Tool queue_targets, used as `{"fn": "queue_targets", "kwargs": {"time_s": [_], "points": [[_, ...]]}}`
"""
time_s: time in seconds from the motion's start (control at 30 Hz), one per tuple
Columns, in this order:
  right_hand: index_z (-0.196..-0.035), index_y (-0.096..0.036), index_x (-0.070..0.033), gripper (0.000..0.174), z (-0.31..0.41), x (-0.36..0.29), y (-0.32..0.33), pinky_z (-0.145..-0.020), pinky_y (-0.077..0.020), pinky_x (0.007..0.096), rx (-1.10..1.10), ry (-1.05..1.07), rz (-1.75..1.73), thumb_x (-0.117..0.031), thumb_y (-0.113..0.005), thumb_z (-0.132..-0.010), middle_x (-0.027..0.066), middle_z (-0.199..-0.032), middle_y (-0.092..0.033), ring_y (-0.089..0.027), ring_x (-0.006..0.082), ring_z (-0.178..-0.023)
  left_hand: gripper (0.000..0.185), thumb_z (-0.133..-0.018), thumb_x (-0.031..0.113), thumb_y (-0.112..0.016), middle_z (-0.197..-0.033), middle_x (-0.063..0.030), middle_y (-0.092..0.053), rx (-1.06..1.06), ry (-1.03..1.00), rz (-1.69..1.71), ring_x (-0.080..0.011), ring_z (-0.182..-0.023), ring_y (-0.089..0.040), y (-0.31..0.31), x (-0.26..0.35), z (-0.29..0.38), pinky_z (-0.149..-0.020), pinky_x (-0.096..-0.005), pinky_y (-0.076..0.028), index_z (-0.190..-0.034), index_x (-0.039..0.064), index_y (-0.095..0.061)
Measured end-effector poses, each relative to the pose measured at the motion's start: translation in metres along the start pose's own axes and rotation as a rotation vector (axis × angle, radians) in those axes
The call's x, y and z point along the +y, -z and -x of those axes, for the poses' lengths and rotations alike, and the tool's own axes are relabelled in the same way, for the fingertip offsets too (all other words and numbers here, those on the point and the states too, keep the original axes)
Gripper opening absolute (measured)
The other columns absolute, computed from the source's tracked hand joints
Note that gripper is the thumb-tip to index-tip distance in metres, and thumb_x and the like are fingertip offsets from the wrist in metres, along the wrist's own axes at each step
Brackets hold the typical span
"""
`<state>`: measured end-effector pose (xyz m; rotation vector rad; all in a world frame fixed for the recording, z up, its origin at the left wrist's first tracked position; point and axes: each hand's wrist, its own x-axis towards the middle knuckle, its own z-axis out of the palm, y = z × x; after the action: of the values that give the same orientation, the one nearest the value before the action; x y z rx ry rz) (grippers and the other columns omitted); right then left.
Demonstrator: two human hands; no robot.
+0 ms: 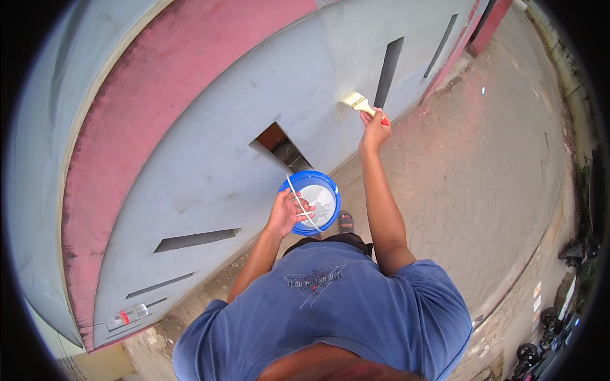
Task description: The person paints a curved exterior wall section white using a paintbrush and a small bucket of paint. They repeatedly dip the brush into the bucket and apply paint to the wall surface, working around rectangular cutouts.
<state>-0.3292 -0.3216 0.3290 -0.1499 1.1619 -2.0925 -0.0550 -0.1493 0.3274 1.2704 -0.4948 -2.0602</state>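
Observation:
My right hand (375,128) grips a flat paintbrush (364,105) by its pale handle with a red end. Its pale bristles meet the grey-blue wall (214,157), left of a dark upright slot. Beside that spot, a paler patch of wall runs upward. My left hand (287,212) carries a blue plastic bucket (337,202) by its thin white handle (299,202), which crosses the loosely bent fingers. White paint (323,202) covers the bucket's bottom; its depth cannot be told. The bucket hangs in front of my waist, close to the wall.
Several narrow slots (198,239) pierce the wall, and a faded red band (138,95) curves along its upper part. A clear plastic bottle (134,314) hangs by the wall at lower left. Paved ground (476,190) stretches right, towards parked motorcycles (529,352). My sandalled foot (346,222) shows below the bucket.

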Motion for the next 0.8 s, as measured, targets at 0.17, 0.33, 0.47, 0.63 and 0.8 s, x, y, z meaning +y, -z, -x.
{"fn": "queue_targets", "kwargs": {"time_s": [0.17, 0.33, 0.47, 0.63, 0.8], "points": [[-0.104, -0.055, 0.015, 0.031, 0.041, -0.119, -0.085, -0.084, -0.0620, 0.0401, -0.283, 0.365, -0.311, -0.015, -0.049, -0.100, 0.0253, -0.099, -0.064, -0.071, 0.0326, -0.087, 0.044, -0.100, 0.051, -0.033, -0.083, -0.0141, -0.061, -0.059, 0.022, -0.059, -0.0359, -0.103, -0.065, 0.016, 0.009, -0.002, -0.092, -0.0526, -0.054, -0.108, 0.009, -0.045], [-0.108, -0.053, 0.015, 0.031, 0.046, -0.118, -0.106, -0.084, -0.0611, 0.0413, -0.312, 0.245, -0.343, -0.015, -0.049, -0.100, 0.0263, -0.102, -0.062, -0.071, 0.0343, -0.091, 0.043, -0.101, 0.050, -0.032, -0.083, -0.0144, -0.061, -0.094, 0.055, -0.089, -0.0364, -0.102, -0.065, 0.028, 0.018, -0.006, -0.092, -0.0522, -0.054, -0.109, 0.009, -0.044], [-0.112, -0.052, 0.013, 0.031, 0.035, -0.014, -0.032, -0.084, -0.0614, 0.0417, -0.181, 0.116, -0.242, -0.015, -0.050, -0.100, 0.0260, -0.106, -0.062, -0.070, 0.0340, -0.093, 0.042, -0.101, 0.048, -0.032, -0.083, -0.0145, -0.061, -0.123, 0.079, -0.104, -0.0372, -0.101, -0.066, 0.040, 0.025, -0.008, -0.092, -0.0524, -0.054, -0.109, 0.009, -0.044], [-0.105, -0.057, 0.013, 0.027, 0.029, 0.076, 0.039, -0.074, -0.0641, 0.0370, 0.140, -0.021, 0.027, -0.012, -0.050, -0.099, 0.0246, -0.097, -0.067, -0.073, 0.0317, -0.081, 0.041, -0.101, 0.048, -0.033, -0.083, -0.0140, -0.062, -0.160, 0.100, -0.112, -0.0374, -0.102, -0.066, 0.055, 0.032, -0.007, -0.093, -0.0522, -0.053, -0.108, 0.009, -0.044], [-0.103, -0.057, 0.012, 0.027, 0.034, -0.002, -0.031, -0.076, -0.0635, 0.0365, 0.034, 0.195, -0.058, -0.013, -0.049, -0.099, 0.0256, -0.097, -0.067, -0.072, 0.0305, -0.080, 0.043, -0.100, 0.049, -0.035, -0.083, -0.0151, -0.061, -0.172, 0.085, -0.142, -0.0381, -0.103, -0.065, 0.064, 0.035, -0.008, -0.093, -0.0532, -0.054, -0.109, 0.009, -0.044]]}}
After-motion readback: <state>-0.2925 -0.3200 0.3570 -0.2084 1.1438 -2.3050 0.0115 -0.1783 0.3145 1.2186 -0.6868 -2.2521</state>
